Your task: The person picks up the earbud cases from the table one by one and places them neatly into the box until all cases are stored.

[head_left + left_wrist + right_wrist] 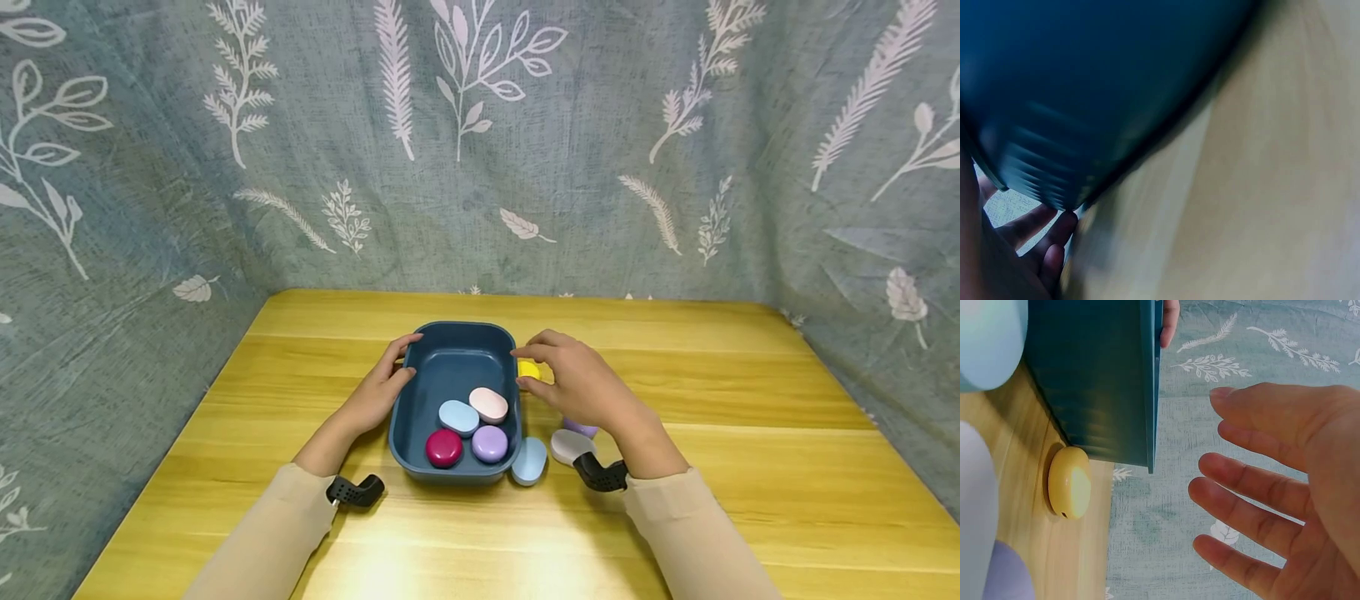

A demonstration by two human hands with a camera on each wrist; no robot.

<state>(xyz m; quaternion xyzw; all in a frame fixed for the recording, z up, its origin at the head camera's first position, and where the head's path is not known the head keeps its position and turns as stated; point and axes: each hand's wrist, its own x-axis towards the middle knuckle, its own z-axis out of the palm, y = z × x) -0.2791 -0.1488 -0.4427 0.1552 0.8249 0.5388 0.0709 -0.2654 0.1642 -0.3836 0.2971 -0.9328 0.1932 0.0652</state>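
Note:
A dark blue rectangular bin (454,478) stands on the table. Inside are a light blue oval piece (458,417), a pale pink oval (488,404), a dark red round piece (444,448) and a lilac round piece (490,444). My left hand (377,392) rests its fingertips and thumb against the bin's left side. At the right rim my right hand (581,375) hovers with spread fingers, holding nothing; the right wrist view shows a gap between them. Below that hand, a yellow rounded piece (1070,482) lies beside the bin.
Right of the bin lie another light blue oval (529,462), a whitish oval (572,447) and a second lilac piece (581,427), partly hidden by my right hand. A leaf-patterned cloth (480,208) hangs behind the wooden table (750,433).

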